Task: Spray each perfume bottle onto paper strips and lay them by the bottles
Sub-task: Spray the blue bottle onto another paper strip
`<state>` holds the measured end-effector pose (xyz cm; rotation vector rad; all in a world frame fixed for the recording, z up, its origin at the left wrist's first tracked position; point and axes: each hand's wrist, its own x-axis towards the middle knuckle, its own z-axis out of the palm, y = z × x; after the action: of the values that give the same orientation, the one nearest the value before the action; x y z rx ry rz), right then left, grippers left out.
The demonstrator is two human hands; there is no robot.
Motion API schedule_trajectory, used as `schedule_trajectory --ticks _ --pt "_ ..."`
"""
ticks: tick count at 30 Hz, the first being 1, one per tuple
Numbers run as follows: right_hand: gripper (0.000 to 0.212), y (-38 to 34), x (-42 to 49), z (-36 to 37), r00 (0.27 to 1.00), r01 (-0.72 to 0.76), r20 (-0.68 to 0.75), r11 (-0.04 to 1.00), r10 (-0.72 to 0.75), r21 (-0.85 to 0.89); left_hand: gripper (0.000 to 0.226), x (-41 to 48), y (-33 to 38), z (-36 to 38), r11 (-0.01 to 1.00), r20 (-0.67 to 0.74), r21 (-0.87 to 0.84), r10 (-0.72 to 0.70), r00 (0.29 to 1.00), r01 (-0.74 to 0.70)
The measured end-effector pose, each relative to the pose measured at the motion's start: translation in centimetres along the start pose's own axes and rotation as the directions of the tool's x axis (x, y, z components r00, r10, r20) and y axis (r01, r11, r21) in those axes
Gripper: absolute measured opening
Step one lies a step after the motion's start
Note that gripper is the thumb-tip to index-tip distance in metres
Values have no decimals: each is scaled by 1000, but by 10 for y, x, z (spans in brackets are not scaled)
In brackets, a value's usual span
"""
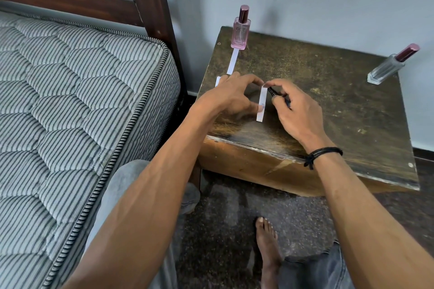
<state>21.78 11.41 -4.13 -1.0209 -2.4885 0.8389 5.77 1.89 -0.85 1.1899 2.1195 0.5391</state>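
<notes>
Worn table (328,105), bottles (240,30), paper strips (261,103)

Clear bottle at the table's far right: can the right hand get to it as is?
Probably yes. The clear bottle stands alone with bare tabletop between it and the right hand. But that hand is holding a pen, so it would likely need to put it down first.

left hand (231,96) pins paper strip (261,105); right hand (294,110) grips pen (273,92).

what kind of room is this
Most likely a bedroom: a striped quilted mattress on a dark wooden bed frame, with a worn wooden bedside table against a plain wall, holding the perfume bottles.
</notes>
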Motion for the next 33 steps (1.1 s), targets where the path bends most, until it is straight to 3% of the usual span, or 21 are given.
schedule_trajectory --ticks 5,10,16,21,26,33 --pt "34 2 9 -1 999 -48 28 976 43 213 22 -4 -4 -9 926 -113 -376 -18 993 -26" --pt "34 0 16 -8 996 -77 69 916 54 395 31 -8 4 -12 836 -103 -548 -70 992 2" --pt "28 -4 18 -16 988 -153 87 863 126 481 36 -6 0 -15 682 -171 -730 -125 977 -40" --pt "23 -6 20 -24 981 -195 115 826 157 529 34 -6 -1 -15 568 -261 -813 -163 952 -126" --pt "18 -9 19 -26 979 -197 145 820 140 538 25 0 -3 -8 520 -292 -843 -225 930 -139" --pt "17 -9 20 -25 979 -197 150 831 138 520 26 -5 0 -10 559 -288 -823 -252 924 -104"
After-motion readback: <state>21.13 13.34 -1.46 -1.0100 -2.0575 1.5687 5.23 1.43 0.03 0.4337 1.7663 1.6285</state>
